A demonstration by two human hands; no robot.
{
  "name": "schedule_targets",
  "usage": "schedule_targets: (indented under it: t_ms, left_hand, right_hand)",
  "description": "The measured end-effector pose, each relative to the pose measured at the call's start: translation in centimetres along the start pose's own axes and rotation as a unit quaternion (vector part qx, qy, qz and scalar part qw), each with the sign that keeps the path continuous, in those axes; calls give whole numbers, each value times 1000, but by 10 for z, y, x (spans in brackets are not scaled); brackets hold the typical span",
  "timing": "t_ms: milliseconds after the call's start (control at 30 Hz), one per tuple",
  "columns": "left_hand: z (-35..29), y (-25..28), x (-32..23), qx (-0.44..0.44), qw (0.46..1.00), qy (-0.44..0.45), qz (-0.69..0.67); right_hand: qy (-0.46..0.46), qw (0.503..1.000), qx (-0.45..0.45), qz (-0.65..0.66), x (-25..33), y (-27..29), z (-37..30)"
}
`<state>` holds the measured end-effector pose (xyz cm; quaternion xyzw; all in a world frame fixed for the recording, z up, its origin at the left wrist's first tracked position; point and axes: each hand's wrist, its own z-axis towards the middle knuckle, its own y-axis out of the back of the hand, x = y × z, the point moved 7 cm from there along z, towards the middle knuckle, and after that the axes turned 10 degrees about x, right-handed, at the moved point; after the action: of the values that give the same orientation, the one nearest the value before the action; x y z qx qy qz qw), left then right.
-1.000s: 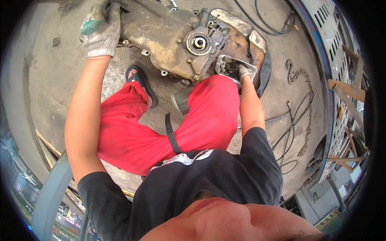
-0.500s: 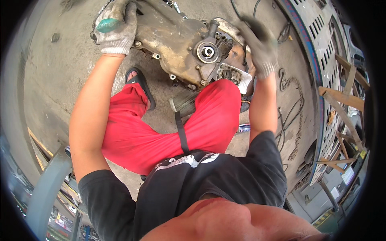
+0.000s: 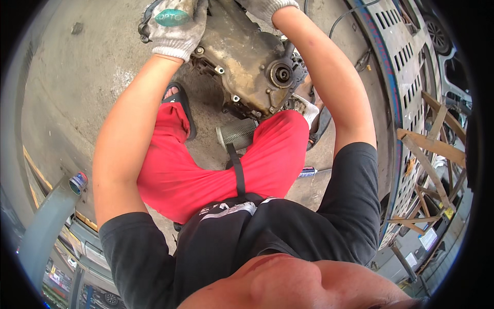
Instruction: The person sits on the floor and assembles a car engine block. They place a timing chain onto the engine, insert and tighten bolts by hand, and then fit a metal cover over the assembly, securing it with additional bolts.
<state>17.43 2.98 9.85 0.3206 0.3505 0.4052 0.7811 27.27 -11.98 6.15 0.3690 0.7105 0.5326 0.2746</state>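
Observation:
A grimy engine (image 3: 242, 62) lies on the floor before my knees, its broad metal cover and round shaft seal turned toward me. My left hand (image 3: 177, 26), in a grey-white knitted glove with a green patch, is at its far left end, fingers curled over a dark rounded part (image 3: 145, 31). Gloved too, my right hand (image 3: 265, 7) reaches over the engine's far side. The upper picture edge cuts off its fingers, so what they touch is hidden. A mesh-walled cylinder (image 3: 237, 134) lies between my legs, below the engine.
A perforated metal platform (image 3: 404, 62) runs along the right, with wooden braces (image 3: 435, 144) beyond. Cables (image 3: 342, 18) lie on the concrete floor (image 3: 92, 92). A small blue-and-white can (image 3: 307, 172) lies by my right knee. A grey metal post (image 3: 59, 221) stands at lower left.
My right hand has moved left and away, from beside the engine's right end to over its far side. My left hand stays at the left end. The whole view has shifted slightly.

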Motion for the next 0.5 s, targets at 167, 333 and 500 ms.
schedule_targets:
  t_ms: [167,333,500]
  left_hand:
    - [1,5,-6,-32,999,-11,2]
    - [6,8,-13,-24,1000,-8,-12]
    - [2,7,-8,-22,1000,-6,-6]
  right_hand:
    - [-24,994,104,30,-2,2,0]
    - [-42,989,135,36,-7,11,3]
    - [-30,994,104,5,-2,3,13]
